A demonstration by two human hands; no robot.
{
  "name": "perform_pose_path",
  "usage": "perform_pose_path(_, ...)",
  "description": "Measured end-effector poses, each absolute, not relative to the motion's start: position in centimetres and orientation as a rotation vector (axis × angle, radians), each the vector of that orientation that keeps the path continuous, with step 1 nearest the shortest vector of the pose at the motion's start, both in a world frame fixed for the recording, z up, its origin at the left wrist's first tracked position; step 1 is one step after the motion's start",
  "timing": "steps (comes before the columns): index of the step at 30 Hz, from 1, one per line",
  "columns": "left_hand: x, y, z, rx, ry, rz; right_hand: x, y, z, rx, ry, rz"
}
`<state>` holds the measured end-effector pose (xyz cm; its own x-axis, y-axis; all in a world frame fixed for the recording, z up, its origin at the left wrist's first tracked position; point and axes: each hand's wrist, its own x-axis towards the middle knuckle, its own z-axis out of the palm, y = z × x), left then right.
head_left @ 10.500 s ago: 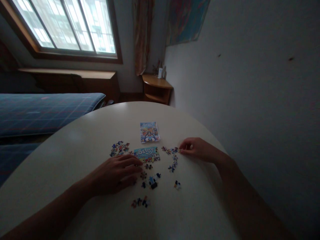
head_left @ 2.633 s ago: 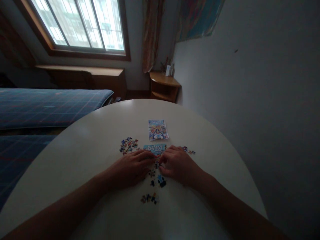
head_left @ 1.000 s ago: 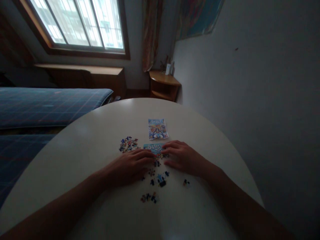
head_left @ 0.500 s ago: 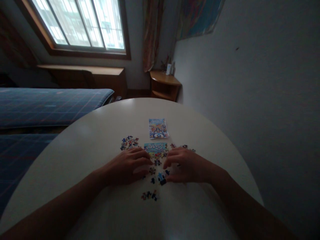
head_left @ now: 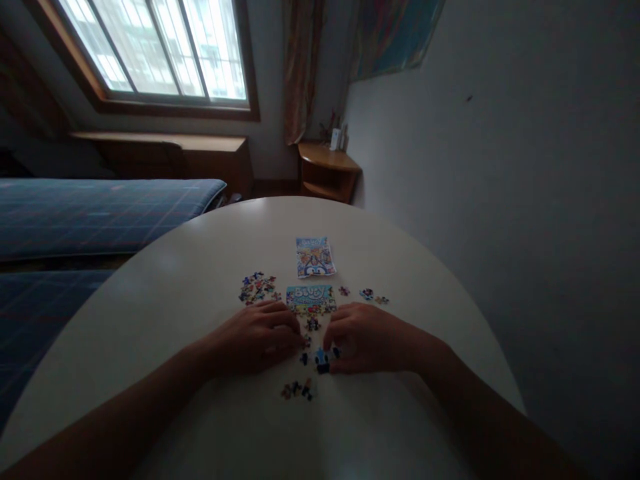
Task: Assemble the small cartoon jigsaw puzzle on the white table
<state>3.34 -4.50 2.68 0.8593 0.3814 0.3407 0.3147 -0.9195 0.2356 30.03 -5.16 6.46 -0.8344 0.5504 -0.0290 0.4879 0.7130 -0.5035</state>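
Observation:
Several blue and dark jigsaw puzzle pieces (head_left: 321,357) lie together on the white table in front of me. My right hand (head_left: 367,338) is curled at their right side, its index fingertip at their upper edge and the thumb at the lower one. My left hand (head_left: 257,335) rests on the table with bent fingers, the tips on a small brownish puzzle piece (head_left: 307,341) that they partly cover. Just beyond lies a dark multicoloured piece (head_left: 313,323), below a printed puzzle card (head_left: 311,298). A loose dark piece (head_left: 304,359) sits between the hands.
A pile of puzzle pieces (head_left: 257,288) lies at the left, with a few pieces (head_left: 367,293) at the right. Nearer me is a small row of pieces (head_left: 297,389). A picture packet (head_left: 315,257) lies farther back. The round table (head_left: 210,427) stands beside a wall.
My left fingertips have come down onto the small brownish piece. My right fingers have closed in on the blue pieces, which have turned slightly. The view has shifted a little.

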Motion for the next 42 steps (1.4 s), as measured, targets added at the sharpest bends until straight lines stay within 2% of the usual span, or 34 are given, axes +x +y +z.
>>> perform_pose_path(10, 4.1, -5.2, 3.0, 2.884, 0.526, 0.546, 29.7, -5.3, 6.2, -0.833, -2.784, 0.738)
perform_pose_path(17, 4.2, -5.4, 3.3, 2.930, 0.539, 0.486, 29.1, -4.8, 5.2, -1.037, -2.677, 0.493)
perform_pose_path(23, 4.0, -5.2, 3.2, 2.877, 0.543, 0.543, 28.4, -5.2, 5.3, -1.168, -2.660, 0.413)
perform_pose_path(42, 4.1, -5.1, 3.3, 2.959, 0.507, 0.470, 27.8, -5.5, 4.9, -1.230, -2.634, 0.494)
